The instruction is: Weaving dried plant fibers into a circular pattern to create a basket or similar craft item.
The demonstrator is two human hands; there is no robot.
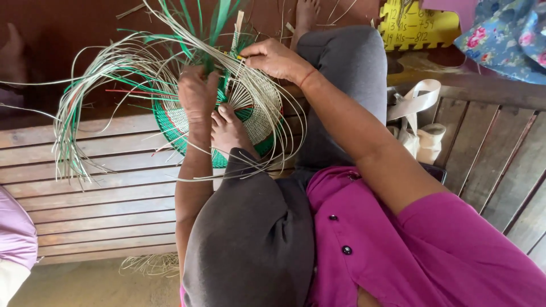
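A round woven mat [259,111] of green and pale straw lies on a slatted wooden bench [102,193], pinned under my bare foot [227,129]. Long loose strands [108,68] fan out from its rim to the left and upward. My left hand [196,94] rests on the mat's far edge, fingers closed around green and pale strands. My right hand [273,57] pinches a pale strand at the mat's upper rim. My grey-trousered knees and magenta shirt fill the lower frame.
A cream cloth bag [418,122] with a strap sits on the bench to the right. A yellow foam tile [418,25] and floral fabric [506,37] lie at the top right. Loose straw [151,264] lies under the bench. Purple cloth [14,233] shows at the left edge.
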